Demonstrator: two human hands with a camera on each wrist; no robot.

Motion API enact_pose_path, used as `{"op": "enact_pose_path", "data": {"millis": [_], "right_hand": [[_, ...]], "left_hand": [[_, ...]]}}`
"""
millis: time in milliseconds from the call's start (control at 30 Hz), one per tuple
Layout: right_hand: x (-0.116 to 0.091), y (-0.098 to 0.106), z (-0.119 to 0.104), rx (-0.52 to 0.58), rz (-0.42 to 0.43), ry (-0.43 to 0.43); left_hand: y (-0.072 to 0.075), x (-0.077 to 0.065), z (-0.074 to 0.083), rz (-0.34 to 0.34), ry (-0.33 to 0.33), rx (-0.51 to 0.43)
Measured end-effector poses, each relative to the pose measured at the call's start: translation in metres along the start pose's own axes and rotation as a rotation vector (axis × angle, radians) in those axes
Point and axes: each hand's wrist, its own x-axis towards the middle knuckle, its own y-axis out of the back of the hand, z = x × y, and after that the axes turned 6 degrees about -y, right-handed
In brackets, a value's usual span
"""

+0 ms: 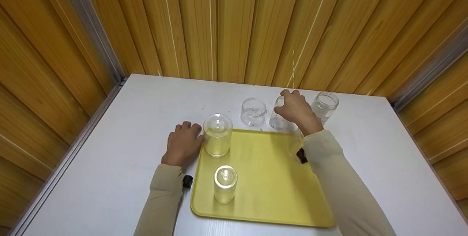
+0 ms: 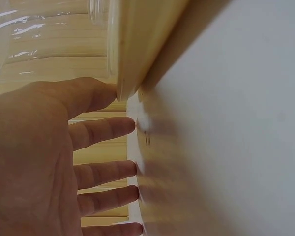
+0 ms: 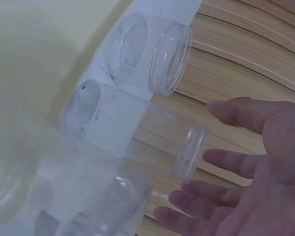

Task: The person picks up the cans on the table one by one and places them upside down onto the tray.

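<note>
My right hand [image 1: 295, 109] reaches over a tall clear jar [image 1: 277, 122] behind the tray. In the right wrist view its spread fingers are right at the mouth of that jar [image 3: 157, 137], not curled round it. A short wide clear jar [image 1: 253, 112] stands upright to its left, and another open jar [image 1: 324, 105] to its right, partly behind the hand. My left hand [image 1: 183, 141] rests its fingertips on the table, thumb touching the rim of the yellow tray [image 1: 263, 177]. Beside that thumb an upside-down large clear jar [image 1: 218, 139] stands on the tray.
A slimmer upside-down jar [image 1: 225, 186] stands at the tray's front left. One more clear jar [image 1: 294, 141] is at the tray's back right, partly hidden by my right forearm. Wood-patterned walls [image 1: 234, 27] enclose the white table [image 1: 146, 101] at the back and sides.
</note>
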Motion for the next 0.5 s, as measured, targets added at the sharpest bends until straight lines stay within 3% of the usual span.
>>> {"op": "enact_pose_path", "data": {"millis": [500], "right_hand": [[0.008,-0.015,0.007,0.077,0.069,0.000]], "left_hand": [[0.001,-0.001,0.000,0.002,-0.008,-0.009]]}}
